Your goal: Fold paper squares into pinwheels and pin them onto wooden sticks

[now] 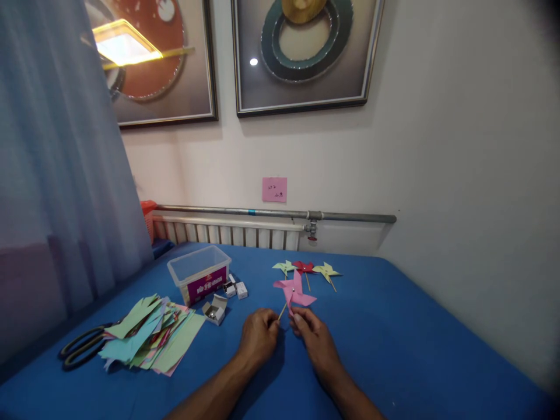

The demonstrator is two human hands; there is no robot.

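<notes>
The left hand (261,334) holds a pink pinwheel (296,290) by its stick (282,311); fingers of the right hand (318,345) pinch its lower blade (291,305).

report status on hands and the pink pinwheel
Left hand gripping stick. Right hand pinching lower blade of pink pinwheel. Three pinwheels lying beyond, apart from hands.

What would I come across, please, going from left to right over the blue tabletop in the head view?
Black scissor handles → pile of coloured paper → small open white box → left hand → pink pinwheel → yellow pinwheel.
</notes>
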